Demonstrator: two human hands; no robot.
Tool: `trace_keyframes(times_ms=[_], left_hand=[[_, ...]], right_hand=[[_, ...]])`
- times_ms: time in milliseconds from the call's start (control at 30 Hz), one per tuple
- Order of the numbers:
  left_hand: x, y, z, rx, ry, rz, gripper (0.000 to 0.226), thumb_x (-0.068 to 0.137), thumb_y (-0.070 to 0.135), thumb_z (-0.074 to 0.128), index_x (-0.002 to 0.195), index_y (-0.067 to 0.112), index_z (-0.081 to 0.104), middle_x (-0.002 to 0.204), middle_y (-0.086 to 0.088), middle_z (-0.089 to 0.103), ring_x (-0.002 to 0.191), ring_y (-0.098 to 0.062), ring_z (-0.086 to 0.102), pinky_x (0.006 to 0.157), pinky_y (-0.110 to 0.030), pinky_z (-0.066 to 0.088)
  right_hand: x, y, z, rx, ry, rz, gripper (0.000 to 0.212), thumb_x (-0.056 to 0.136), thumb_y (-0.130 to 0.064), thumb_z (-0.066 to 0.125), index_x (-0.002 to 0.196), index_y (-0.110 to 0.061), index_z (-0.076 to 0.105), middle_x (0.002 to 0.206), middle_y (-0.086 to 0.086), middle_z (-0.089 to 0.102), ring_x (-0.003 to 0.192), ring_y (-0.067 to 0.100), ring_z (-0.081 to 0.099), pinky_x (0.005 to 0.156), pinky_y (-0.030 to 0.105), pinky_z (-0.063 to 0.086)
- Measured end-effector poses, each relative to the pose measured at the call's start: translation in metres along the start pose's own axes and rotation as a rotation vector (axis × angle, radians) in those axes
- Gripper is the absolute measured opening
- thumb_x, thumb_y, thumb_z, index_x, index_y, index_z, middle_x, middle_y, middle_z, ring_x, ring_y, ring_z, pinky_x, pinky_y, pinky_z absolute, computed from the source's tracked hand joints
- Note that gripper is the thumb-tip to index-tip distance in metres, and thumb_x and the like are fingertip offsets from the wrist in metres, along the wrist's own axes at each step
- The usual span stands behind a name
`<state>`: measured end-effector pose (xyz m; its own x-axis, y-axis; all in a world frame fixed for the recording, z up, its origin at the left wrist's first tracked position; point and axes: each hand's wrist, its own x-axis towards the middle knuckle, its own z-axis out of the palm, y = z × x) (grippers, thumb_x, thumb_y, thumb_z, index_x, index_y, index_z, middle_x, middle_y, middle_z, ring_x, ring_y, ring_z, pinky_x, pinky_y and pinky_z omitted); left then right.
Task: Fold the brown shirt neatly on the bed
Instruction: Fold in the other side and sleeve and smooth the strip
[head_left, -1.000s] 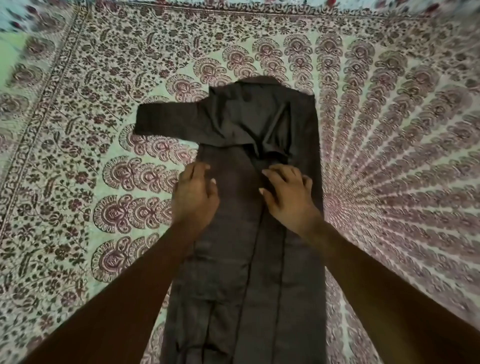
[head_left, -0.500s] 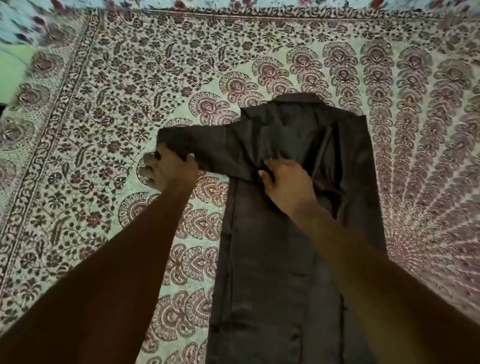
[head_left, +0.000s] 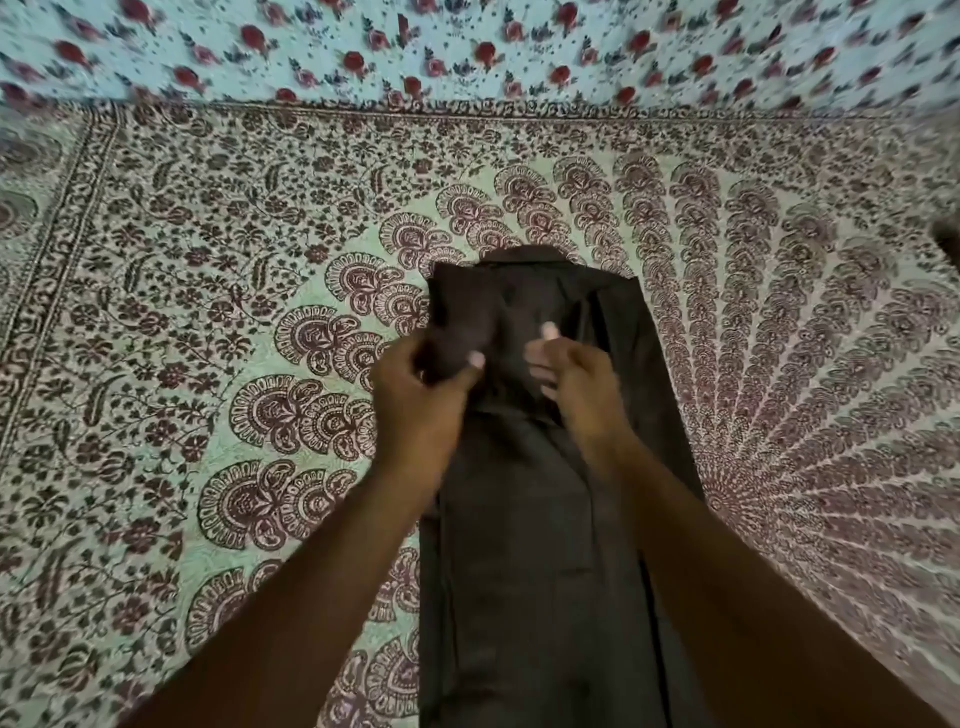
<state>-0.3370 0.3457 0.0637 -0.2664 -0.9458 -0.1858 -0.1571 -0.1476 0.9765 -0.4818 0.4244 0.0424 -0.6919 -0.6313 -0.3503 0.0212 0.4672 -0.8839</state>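
Note:
The brown shirt (head_left: 540, 545) lies lengthwise on the bed (head_left: 218, 312), a long narrow strip with its collar end far from me. Its left sleeve is now folded in over the chest. My left hand (head_left: 421, 410) pinches the sleeve's end between thumb and fingers at the shirt's left edge. My right hand (head_left: 576, 384) rests on the chest part, its fingers curled into the dark fabric beside the sleeve. Both forearms reach in from the bottom and cover part of the shirt's sides.
A patterned maroon-and-green bedsheet covers the bed all round the shirt. A pale blue cloth with red flowers (head_left: 467, 47) runs along the far edge. A small dark object (head_left: 948, 234) shows at the right edge.
My left hand has carried the outstretched left sleeve rightward onto the shirt's chest. My right hand stayed on the chest. The view has tilted up, showing the flowered cloth.

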Motion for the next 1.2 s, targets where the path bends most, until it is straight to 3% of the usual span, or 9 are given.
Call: trace_keyframes(times_ms=[167, 267, 333, 433, 533, 667, 833, 1000, 1200], left_hand=[[-0.082, 0.000, 0.039, 0.095, -0.524, 0.137, 0.023, 0.082, 0.012, 0.083, 0.101, 0.020, 0.073, 0.100, 0.008, 0.076, 0.099, -0.002, 0.069, 0.085, -0.023, 0.056], [-0.124, -0.017, 0.046, 0.143, -0.633, 0.150, 0.029, 0.086, 0.015, 0.079, 0.114, 0.016, 0.074, 0.110, 0.005, 0.076, 0.105, -0.007, 0.070, 0.090, -0.038, 0.060], [-0.149, -0.031, 0.045, 0.274, -0.693, 0.220, 0.033, 0.086, 0.012, 0.078, 0.114, 0.028, 0.072, 0.107, 0.007, 0.074, 0.101, -0.010, 0.070, 0.081, -0.044, 0.061], [-0.195, -0.045, 0.040, 0.493, -0.730, 0.318, 0.034, 0.081, 0.008, 0.074, 0.101, 0.033, 0.060, 0.093, 0.011, 0.061, 0.089, -0.014, 0.062, 0.069, -0.036, 0.052], [-0.240, -0.049, 0.035, 0.528, -0.778, 0.344, 0.029, 0.081, 0.002, 0.069, 0.087, 0.026, 0.054, 0.085, 0.017, 0.050, 0.087, -0.012, 0.052, 0.065, -0.034, 0.040], [-0.284, -0.066, 0.028, 0.682, -0.796, 0.409, 0.028, 0.080, 0.002, 0.069, 0.100, 0.021, 0.067, 0.108, 0.017, 0.057, 0.104, -0.012, 0.051, 0.086, -0.032, 0.045], [-0.326, -0.088, 0.007, 0.958, -0.824, 0.605, 0.055, 0.064, 0.011, 0.084, 0.115, 0.023, 0.067, 0.125, 0.010, 0.056, 0.111, -0.018, 0.053, 0.083, -0.031, 0.057], [-0.366, -0.104, -0.002, 0.988, -0.864, 0.606, 0.060, 0.054, 0.007, 0.063, 0.111, 0.028, 0.063, 0.119, 0.014, 0.058, 0.111, -0.014, 0.055, 0.076, -0.028, 0.060], [-0.391, -0.135, -0.009, 1.000, -0.875, 0.555, 0.062, 0.056, -0.004, 0.069, 0.114, 0.018, 0.069, 0.124, 0.005, 0.062, 0.114, -0.018, 0.053, 0.074, -0.035, 0.062]], right_hand=[[-0.031, -0.007, -0.060, 0.729, -0.214, 0.239, 0.073, 0.104, -0.058, 0.032, 0.084, -0.010, 0.083, 0.080, 0.005, 0.079, 0.069, 0.014, 0.076, 0.060, 0.024, 0.060], [-0.056, 0.012, -0.092, 0.500, -0.214, 0.160, 0.021, 0.087, -0.016, 0.073, 0.093, 0.003, 0.079, 0.093, 0.015, 0.079, 0.080, 0.023, 0.076, 0.082, 0.038, 0.058], [-0.070, 0.042, -0.114, 0.367, -0.115, 0.137, 0.041, 0.067, -0.005, 0.086, 0.101, 0.013, 0.072, 0.104, 0.028, 0.074, 0.091, 0.035, 0.072, 0.093, 0.053, 0.056], [-0.114, 0.078, -0.144, 0.404, -0.019, 0.169, 0.056, 0.060, -0.010, 0.091, 0.103, 0.018, 0.068, 0.108, 0.037, 0.070, 0.094, 0.042, 0.070, 0.091, 0.054, 0.057], [-0.156, 0.113, -0.162, 0.456, 0.076, 0.195, 0.026, 0.081, 0.000, 0.078, 0.102, 0.014, 0.071, 0.104, 0.032, 0.073, 0.096, 0.042, 0.072, 0.086, 0.048, 0.061], [-0.198, 0.152, -0.167, 0.374, 0.150, 0.278, 0.010, 0.086, 0.004, 0.075, 0.095, 0.000, 0.077, 0.094, 0.022, 0.078, 0.095, 0.044, 0.074, 0.087, 0.053, 0.061], [-0.238, 0.176, -0.167, 0.372, 0.034, 0.432, 0.015, 0.089, 0.009, 0.070, 0.095, -0.005, 0.072, 0.093, 0.013, 0.078, 0.082, 0.027, 0.075, 0.074, 0.044, 0.064], [-0.263, 0.211, -0.167, 0.149, -0.009, 0.470, 0.024, 0.074, 0.003, 0.087, 0.084, -0.013, 0.072, 0.080, 0.006, 0.077, 0.071, 0.024, 0.072, 0.061, 0.034, 0.062], [-0.285, 0.237, -0.173, -0.171, -0.038, 0.354, 0.057, 0.060, -0.015, 0.096, 0.110, -0.022, 0.069, 0.102, 0.000, 0.077, 0.095, 0.024, 0.073, 0.083, 0.048, 0.063]])
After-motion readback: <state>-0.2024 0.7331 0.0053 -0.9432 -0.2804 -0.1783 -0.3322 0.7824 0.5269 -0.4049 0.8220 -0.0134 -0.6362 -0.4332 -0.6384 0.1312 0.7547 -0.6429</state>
